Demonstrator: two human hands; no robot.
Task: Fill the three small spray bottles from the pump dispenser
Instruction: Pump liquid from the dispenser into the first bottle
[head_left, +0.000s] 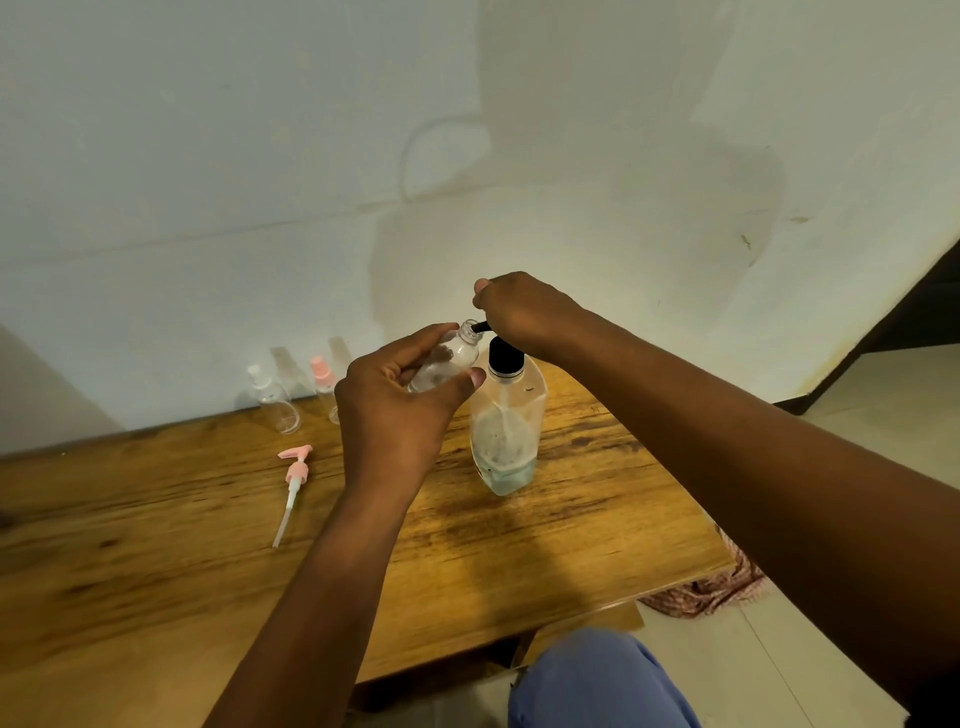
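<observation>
Firmly round open bottle (445, 361): left hand (395, 410).

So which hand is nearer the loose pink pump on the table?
Left. The left hand holds a small bottle just above-right of the pink pump; the right hand is farther, on the dispenser's head.

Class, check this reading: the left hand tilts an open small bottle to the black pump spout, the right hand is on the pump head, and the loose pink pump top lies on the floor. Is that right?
One detail is wrong. The head view shows the loose pink pump top lying on the wooden table, not the floor. The rest stands: the left hand tilts the small bottle to the black spout, and the right hand is on the pump head.
</observation>
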